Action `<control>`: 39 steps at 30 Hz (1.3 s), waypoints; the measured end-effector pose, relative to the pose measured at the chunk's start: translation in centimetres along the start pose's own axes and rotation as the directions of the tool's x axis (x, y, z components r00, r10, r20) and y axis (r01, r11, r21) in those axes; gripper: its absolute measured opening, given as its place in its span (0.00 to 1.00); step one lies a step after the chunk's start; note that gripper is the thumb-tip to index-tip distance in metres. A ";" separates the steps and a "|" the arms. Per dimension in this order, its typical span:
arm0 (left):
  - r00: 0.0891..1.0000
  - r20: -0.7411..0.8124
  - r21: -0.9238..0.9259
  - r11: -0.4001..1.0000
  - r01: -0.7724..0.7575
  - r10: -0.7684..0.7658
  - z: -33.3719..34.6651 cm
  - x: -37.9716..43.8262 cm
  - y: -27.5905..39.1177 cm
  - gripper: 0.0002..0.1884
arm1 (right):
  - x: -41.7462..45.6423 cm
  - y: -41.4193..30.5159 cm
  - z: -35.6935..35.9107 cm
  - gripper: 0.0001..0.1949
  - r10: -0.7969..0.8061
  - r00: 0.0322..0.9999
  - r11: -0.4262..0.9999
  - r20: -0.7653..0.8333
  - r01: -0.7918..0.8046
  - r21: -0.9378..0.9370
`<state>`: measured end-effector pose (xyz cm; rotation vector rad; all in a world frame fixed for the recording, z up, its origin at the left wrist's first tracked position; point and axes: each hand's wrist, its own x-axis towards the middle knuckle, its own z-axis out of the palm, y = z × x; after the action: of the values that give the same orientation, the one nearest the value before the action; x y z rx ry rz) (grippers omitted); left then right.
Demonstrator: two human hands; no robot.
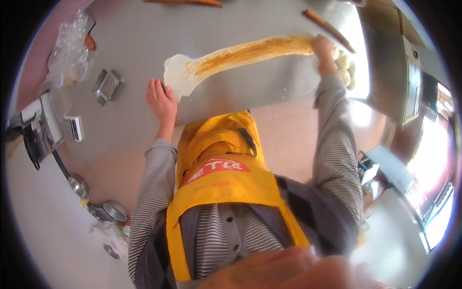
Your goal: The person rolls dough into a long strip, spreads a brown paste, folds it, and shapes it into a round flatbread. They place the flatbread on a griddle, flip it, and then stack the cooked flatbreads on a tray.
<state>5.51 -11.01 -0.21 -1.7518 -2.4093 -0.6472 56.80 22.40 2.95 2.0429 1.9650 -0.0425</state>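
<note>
A long strip of dough point(180, 68), coated along most of its length with a brown-orange paste point(249, 52), lies across the grey worktop point(252, 83). Its left end is wider and pale. My left hand point(161, 101) rests palm down at that end, fingers stretched out, thumb side against the dough's edge; what lies under the palm is hidden. At the far right end, my right hand point(324, 50) is closed over the strip and hides its tip. Several dough balls point(344, 68) sit just beyond that hand, partly covered by it. A wooden rolling pin point(330, 31) lies behind them.
Left on the worktop are a metal container point(105, 86), a clear plastic bag point(70, 50), a tool's wooden handle point(90, 42) and a white device point(74, 128). Another wooden stick point(184, 2) lies at the back. A cabinet point(409, 83) stands right; metal pans point(114, 210) are lower left.
</note>
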 end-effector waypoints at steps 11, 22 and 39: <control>0.998 -0.023 -0.059 0.997 0.048 -0.050 0.2 -0.2 -0.1 0.21 | -6.0 -6.1 2.3 0.14 -0.338 0.909 0.918 -0.243 0.375 0.125; 0.999 -0.027 -0.032 0.999 0.043 -0.044 0.3 -0.1 -0.4 0.21 | -6.8 -7.2 0.8 0.15 -0.115 0.967 0.910 -0.225 0.194 0.366; 0.999 -0.052 -0.017 1.000 -0.001 0.000 0.2 -0.1 -0.2 0.21 | -12.4 -14.3 -0.3 0.20 -0.393 0.815 0.802 -0.427 0.530 0.274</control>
<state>5.38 -11.10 -0.49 -1.7198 -2.3757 -0.7065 42.01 10.64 3.25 1.7962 2.8608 -0.1992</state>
